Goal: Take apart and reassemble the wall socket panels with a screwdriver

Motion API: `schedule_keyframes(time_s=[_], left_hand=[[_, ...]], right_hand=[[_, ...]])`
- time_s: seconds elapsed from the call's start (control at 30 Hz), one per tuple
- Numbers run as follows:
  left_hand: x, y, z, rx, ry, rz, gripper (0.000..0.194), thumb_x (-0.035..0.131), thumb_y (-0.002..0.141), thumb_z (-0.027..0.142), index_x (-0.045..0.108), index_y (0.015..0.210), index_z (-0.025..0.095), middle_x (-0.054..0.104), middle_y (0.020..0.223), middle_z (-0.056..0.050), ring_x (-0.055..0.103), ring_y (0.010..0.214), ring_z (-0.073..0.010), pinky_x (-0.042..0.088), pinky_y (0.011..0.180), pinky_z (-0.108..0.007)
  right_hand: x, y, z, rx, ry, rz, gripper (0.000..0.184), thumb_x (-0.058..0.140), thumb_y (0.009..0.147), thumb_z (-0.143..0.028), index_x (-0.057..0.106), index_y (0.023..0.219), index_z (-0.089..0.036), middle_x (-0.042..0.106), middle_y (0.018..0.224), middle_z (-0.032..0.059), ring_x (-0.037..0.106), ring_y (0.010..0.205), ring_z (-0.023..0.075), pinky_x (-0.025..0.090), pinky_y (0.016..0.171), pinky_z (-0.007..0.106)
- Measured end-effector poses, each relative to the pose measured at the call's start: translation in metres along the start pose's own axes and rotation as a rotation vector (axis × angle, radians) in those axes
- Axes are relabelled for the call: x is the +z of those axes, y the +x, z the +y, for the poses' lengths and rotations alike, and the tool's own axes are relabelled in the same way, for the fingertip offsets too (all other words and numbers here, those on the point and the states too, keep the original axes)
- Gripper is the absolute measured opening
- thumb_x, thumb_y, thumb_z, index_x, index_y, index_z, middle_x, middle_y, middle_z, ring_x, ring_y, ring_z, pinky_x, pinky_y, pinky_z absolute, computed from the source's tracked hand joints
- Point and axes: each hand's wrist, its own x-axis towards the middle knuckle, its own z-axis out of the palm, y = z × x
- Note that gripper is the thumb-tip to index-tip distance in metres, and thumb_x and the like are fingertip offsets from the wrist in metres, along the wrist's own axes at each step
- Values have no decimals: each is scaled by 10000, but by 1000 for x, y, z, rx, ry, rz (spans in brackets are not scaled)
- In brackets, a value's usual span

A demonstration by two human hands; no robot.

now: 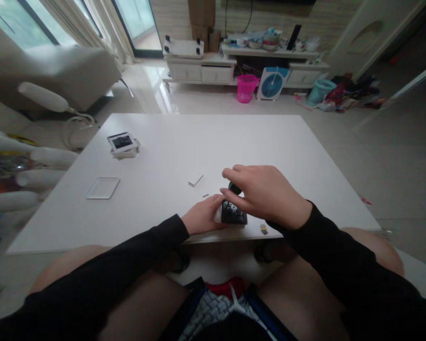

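Near the table's front edge, my left hand is closed around the side of a small box. The box has a pale side and a dark face with grey and white shapes that are too small to make out. Just above the box, my right hand is closed, with thumb and fingers around a small black rounded object. Its far side is hidden by my fingers. A folded white paper and a thin dark strip lie left of my hands. A small colourful sticker-like figure lies below my right wrist.
The white table also bears a clear square tray or lid and a white box with a dark picture at the far left. Beyond it stand a pink basket, a blue fan and a cabinet.
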Motion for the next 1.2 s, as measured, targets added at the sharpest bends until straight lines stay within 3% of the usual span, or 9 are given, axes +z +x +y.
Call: schedule_keyframes(time_s=[0.1,0.2,0.3,0.5,0.7,0.9,1.03,1.1,1.2], left_hand=[[-1,0,1,-14,0,-34,728,789,772,368,460,1407,229,593,1412,-144,617,1257,-362,536,1033,-518],[-1,0,1,-18,-5,-21,684,773,766,353,472,1368,236,600,1373,-133,630,1226,-353,546,1017,-507],[0,-1,1,-19,2,-7,648,786,754,356,499,1323,234,620,1310,-118,635,1193,-344,550,1008,-498],[0,0,2,-27,-11,-32,726,783,790,388,447,1414,231,579,1410,-144,604,1268,-361,516,1060,-530],[0,-2,1,-4,-35,-5,627,776,826,422,496,1359,248,604,1345,-101,622,1217,-316,530,1034,-474],[1,-1,0,-25,-15,-30,728,803,790,377,451,1409,224,578,1403,-143,605,1260,-359,516,1054,-516],[0,-1,1,1,-38,-14,627,784,819,415,489,1340,226,600,1352,-136,629,1201,-346,541,1004,-507],[0,-1,1,6,-33,-11,609,782,826,425,494,1327,231,596,1356,-132,627,1202,-341,543,998,-502],[-1,-1,1,-13,-14,-20,663,800,813,428,476,1358,234,586,1378,-136,620,1225,-345,537,1013,-507]], right_hand=[[1,0,4,59,-49,-34,302,500,1043,-464,652,1002,-206,720,822,57,588,692,191,189,600,322],[0,-1,5,-16,34,-40,186,534,1004,-334,641,1086,-207,732,978,64,610,769,189,228,610,317],[-1,-1,3,-73,87,-29,223,549,961,-284,622,1155,-203,714,1082,76,619,832,194,253,615,317],[1,0,4,69,-46,-25,273,493,1039,-442,637,1059,-211,726,854,61,587,699,198,186,595,326],[-2,-1,3,-105,142,-41,238,565,947,-272,615,1169,-202,715,1104,80,625,856,202,280,630,311],[5,0,6,33,71,-5,206,561,1015,-384,631,1089,-204,724,897,58,609,754,208,281,621,307],[7,0,13,-144,358,5,218,634,929,-213,623,1142,-171,714,1035,81,617,851,192,409,726,301],[9,2,17,-211,511,1,207,663,871,-159,642,1077,-161,705,1007,67,607,854,175,443,759,295],[13,6,26,-200,669,-24,161,682,836,-133,671,993,-166,704,898,27,603,796,155,469,736,287]])
